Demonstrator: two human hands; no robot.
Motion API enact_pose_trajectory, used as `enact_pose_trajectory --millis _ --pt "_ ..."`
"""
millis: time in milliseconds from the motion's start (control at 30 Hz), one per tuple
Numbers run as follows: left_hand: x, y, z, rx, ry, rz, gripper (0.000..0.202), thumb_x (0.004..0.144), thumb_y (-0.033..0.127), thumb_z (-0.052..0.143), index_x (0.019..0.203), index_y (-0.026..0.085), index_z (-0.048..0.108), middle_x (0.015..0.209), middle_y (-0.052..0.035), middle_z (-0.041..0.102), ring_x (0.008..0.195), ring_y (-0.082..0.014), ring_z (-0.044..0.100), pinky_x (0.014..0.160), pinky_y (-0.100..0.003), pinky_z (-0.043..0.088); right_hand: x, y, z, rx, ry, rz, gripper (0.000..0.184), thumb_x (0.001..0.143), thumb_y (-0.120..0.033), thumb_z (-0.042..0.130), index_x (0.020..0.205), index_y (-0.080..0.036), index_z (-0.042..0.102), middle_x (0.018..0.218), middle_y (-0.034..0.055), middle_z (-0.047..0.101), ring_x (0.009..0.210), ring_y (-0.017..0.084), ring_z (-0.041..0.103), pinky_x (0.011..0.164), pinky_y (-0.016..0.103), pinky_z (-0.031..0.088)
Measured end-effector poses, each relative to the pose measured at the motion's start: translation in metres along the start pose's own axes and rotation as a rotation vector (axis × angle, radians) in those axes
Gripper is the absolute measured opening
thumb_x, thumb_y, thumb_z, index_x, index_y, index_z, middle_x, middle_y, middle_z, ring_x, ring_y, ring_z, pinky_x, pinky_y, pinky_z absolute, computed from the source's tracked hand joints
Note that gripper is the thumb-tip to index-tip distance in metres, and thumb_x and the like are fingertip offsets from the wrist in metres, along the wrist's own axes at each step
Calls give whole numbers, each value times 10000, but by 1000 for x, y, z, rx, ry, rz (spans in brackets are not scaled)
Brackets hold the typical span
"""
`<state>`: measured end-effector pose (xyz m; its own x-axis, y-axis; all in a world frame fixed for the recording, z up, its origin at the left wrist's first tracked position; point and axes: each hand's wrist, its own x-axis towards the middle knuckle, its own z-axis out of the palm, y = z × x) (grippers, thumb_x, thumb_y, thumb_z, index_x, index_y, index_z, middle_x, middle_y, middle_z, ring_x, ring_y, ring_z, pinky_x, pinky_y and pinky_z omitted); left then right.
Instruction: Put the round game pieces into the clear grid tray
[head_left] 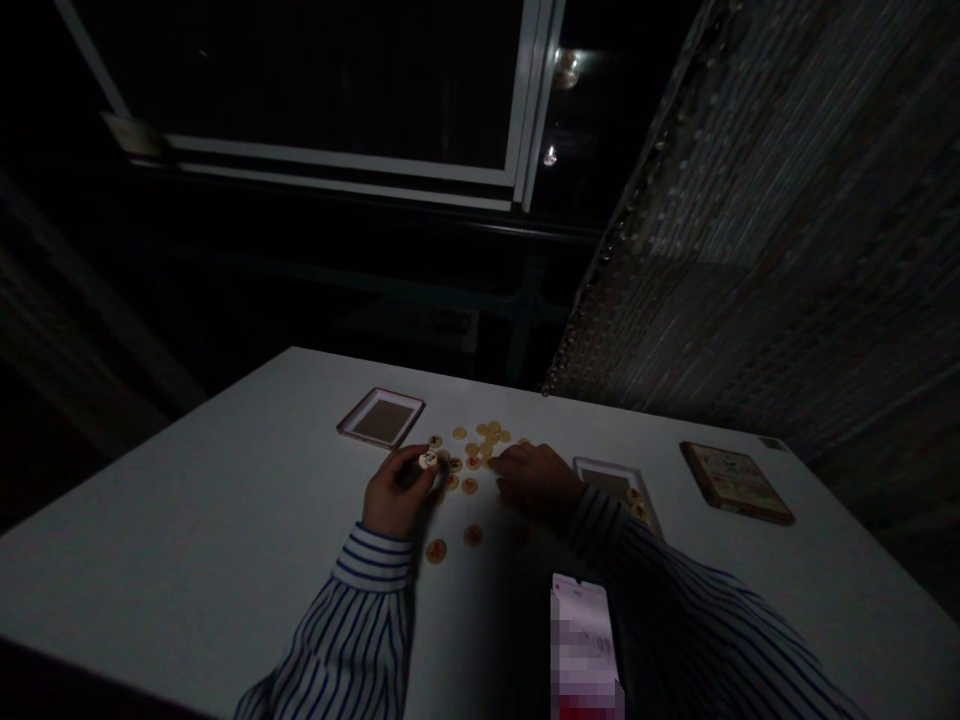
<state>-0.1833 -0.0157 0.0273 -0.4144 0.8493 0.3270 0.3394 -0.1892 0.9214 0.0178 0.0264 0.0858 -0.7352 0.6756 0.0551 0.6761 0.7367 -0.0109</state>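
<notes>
Several round wooden game pieces (480, 445) lie scattered on a white table (187, 540). My left hand (396, 492) is closed, pinching a pale round piece (428, 459) between thumb and fingers at the left edge of the scatter. My right hand (534, 480) rests palm down on the table with fingers curled over pieces at the right of the scatter; what it holds is hidden in the dark. Both arms wear striped sleeves.
A shallow box half (381, 417) lies behind the pieces at the left. Another box half (619, 487) with a few pieces sits by my right wrist. A printed box lid (735, 482) lies far right. A lit phone (583, 640) stands near me. Dark window behind.
</notes>
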Motion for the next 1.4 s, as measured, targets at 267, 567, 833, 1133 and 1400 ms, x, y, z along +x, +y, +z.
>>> enact_pose_trajectory --millis 267,567,833,1133,1400 --pt "-10 11 13 -205 -80 -101 352 643 338 627 925 144 539 863 -74 649 795 -187 621 745 -344 504 -20 13 -8 18 75 45 319 805 -255 400 1090 -188 527 1046 78 572 939 184 503 758 318 361" --pt "-25 26 34 -293 -134 -124 301 603 275 660 845 151 532 773 -40 647 723 -155 624 701 -299 513 -42 30 -9 74 126 81 332 797 -253 425 1105 -171 517 1071 84 570 961 182 505 792 327 365" --pt "-32 42 52 -319 -183 -132 271 584 246 671 808 155 548 756 -28 643 716 -146 618 689 -278 508 -61 47 -9 119 209 116 328 811 -269 407 1101 -166 521 1058 86 574 959 185 505 801 330 366" --pt "-40 46 73 -385 -251 -204 277 566 195 684 806 151 553 720 -7 632 673 -120 605 663 -242 493 -77 66 -3 178 257 159 322 802 -258 423 1089 -163 532 1048 76 582 949 176 514 816 322 381" --pt "-46 56 95 -400 -283 -213 234 555 153 676 760 145 561 669 6 617 620 -96 583 606 -204 472 -88 78 -1 204 228 216 317 802 -255 432 1085 -156 534 1037 78 589 947 173 521 815 312 392"
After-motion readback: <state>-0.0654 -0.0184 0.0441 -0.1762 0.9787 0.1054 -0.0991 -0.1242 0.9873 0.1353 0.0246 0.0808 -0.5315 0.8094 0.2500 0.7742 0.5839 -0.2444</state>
